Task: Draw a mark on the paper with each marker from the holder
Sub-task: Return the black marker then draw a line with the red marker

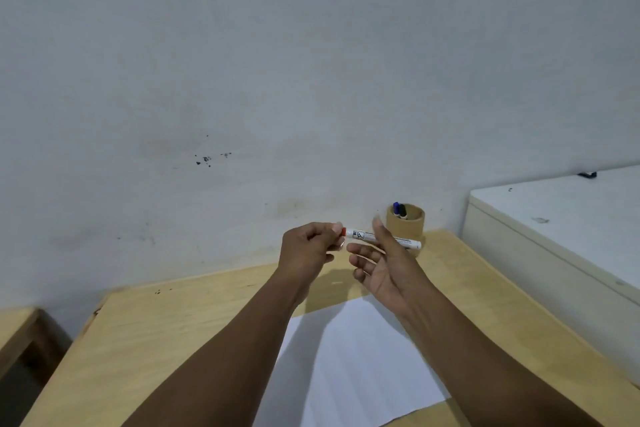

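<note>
A white marker with a red cap [363, 236] is held level in the air above the table's far side. My left hand [308, 253] pinches its red cap end. My right hand [384, 263] is beside the barrel with the thumb against it and the other fingers spread; whether it grips the marker I cannot tell. A round cardboard holder [410, 222] stands behind them against the wall, with a blue marker [396, 207] and a black marker [402, 210] sticking up in it. A white sheet of paper [353, 364] lies on the table below my forearms.
The wooden table [166, 329] ends at its left edge, where a lower wooden piece [17, 329] stands. A white cabinet top [561, 218] rises along the table's right side. A grey wall is right behind the holder.
</note>
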### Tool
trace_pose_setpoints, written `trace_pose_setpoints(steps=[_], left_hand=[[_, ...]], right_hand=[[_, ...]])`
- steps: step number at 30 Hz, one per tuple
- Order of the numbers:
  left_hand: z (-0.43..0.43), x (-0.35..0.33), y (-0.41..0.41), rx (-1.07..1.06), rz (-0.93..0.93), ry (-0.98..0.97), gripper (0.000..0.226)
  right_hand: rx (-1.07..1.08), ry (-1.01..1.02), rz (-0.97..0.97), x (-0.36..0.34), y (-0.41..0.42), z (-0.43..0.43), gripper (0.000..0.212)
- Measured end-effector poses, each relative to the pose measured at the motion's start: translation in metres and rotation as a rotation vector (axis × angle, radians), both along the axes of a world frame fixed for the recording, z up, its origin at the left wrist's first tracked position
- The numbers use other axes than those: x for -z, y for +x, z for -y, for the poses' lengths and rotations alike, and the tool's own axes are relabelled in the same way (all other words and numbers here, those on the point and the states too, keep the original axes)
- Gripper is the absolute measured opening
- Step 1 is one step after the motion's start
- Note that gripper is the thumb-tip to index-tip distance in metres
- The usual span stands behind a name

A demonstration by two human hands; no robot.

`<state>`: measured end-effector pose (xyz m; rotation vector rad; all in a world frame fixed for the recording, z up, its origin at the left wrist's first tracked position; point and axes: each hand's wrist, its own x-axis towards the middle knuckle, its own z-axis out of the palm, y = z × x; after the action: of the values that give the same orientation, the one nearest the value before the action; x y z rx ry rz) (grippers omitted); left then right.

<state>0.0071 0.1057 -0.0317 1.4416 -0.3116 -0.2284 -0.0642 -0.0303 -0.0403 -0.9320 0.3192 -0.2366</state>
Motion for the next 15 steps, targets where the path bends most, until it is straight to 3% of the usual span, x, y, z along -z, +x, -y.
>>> trace_pose_setpoints(steps=[3,9,11,15], left_hand=[[0.021,-0.015,0.015,-0.114,0.094,0.017,0.010],[0.063,-0.045,0.046,-0.218,0.341,0.156,0.013],[0.078,-0.053,0.052,-0.239,0.381,0.177,0.013],[0.110,-0.060,0.062,-0.189,0.436,0.202,0.011]], right_hand=[[0.134,-0.078,-0.094,-0.004,-0.002,0.033,0.047],[0.296,-0.510,-0.230,0.001,-0.003,0.105,0.021],[0.312,-0.573,-0.231,-0.002,0.002,0.113,0.012],[0.304,-0.638,-0.242,0.002,0.017,0.121,0.016]])
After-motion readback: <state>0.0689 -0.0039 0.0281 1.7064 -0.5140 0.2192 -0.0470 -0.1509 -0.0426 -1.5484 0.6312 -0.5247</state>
